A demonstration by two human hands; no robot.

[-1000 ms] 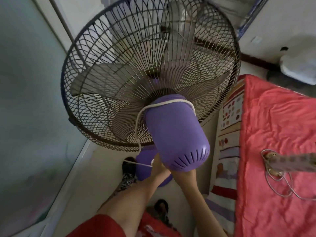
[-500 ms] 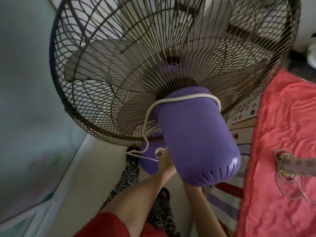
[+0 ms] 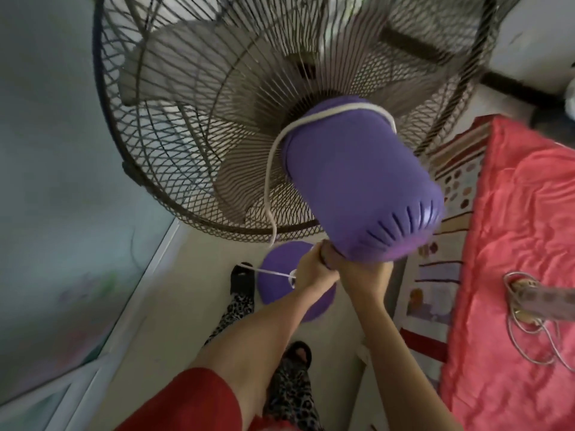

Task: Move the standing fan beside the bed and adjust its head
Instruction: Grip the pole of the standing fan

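Fan [image 3: 357, 181] is drawing closer, nearing the bed [image 3: 513, 244]; left hand [image 3: 314, 269] and right hand [image 3: 364, 275] are clutching its pole, head unadjusted.

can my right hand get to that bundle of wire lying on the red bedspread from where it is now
Probably yes, but not while it's busy. The right hand has its grip under the purple motor housing. The wire bundle lies uncovered on the red bedspread, on that same side, with nothing between them.
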